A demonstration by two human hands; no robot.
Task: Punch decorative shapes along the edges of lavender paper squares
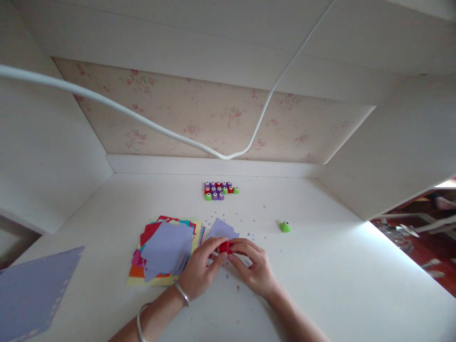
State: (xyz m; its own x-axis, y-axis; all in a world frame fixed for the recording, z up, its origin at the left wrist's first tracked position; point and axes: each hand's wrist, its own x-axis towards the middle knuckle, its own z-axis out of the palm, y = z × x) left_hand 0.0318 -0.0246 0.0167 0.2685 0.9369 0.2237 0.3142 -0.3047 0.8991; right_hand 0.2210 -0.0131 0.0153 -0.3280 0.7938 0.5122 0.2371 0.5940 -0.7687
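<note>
My left hand (200, 270) and my right hand (257, 270) meet over the table, both with fingers closed on a small red paper punch (224, 247). Just behind it lies a small purple paper sheet (221, 228), partly covered by my hands. I cannot tell whether the punch touches that sheet. Tiny purple paper bits (251, 235) are scattered around my hands. To the left of my left hand is a pile of coloured papers (167, 249), with purple sheets on top.
Several red, purple and green punches (217, 190) stand in rows farther back. One green punch (285, 227) lies off to the right. A large purple sheet (39, 289) with notched edges is at the left. A white cable (228, 156) hangs across the view above the white table (320, 285).
</note>
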